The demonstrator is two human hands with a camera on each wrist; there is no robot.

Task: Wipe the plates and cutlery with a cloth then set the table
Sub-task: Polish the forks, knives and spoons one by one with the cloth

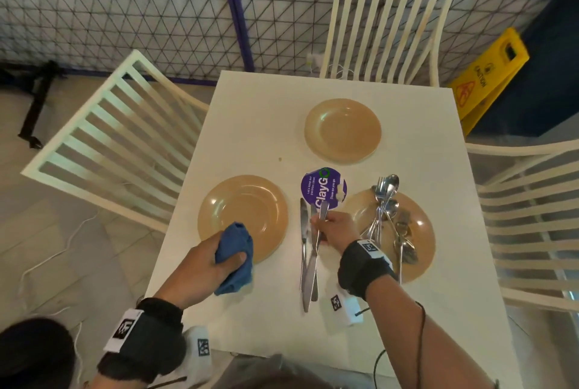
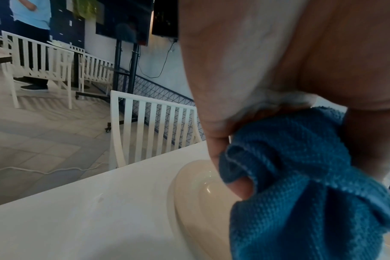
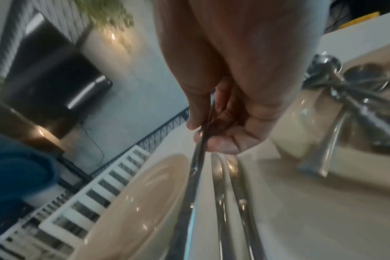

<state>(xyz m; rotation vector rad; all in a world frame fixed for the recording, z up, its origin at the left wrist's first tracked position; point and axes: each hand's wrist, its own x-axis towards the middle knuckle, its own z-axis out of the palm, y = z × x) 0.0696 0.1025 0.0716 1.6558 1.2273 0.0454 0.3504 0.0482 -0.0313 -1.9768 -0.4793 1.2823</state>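
Three tan plates stand on the white table (image 1: 260, 125). My left hand (image 1: 219, 255) grips a bunched blue cloth (image 1: 235, 250) (image 2: 301, 176) over the near rim of the left plate (image 1: 247, 210) (image 2: 194, 184). The far plate (image 1: 343, 131) is bare. The right plate (image 1: 419, 250) (image 3: 289, 133) holds a pile of forks and spoons (image 1: 387, 216) (image 3: 350, 105). Between the near plates my right hand (image 1: 322, 227) (image 3: 203, 133) pinches a table knife (image 1: 313, 269) (image 3: 194, 176) near its blade, its handle pointing toward me. Two more knives (image 1: 303, 232) (image 3: 219, 184) lie beside it on the table.
A round purple ClayGo sticker (image 1: 323, 188) sits mid-table. White slatted chairs stand at the left (image 1: 119, 125), far side (image 1: 385, 28) and right (image 1: 532, 216). A yellow caution sign (image 1: 488, 75) leans at the back right, and a mesh fence (image 1: 125, 21) runs behind.
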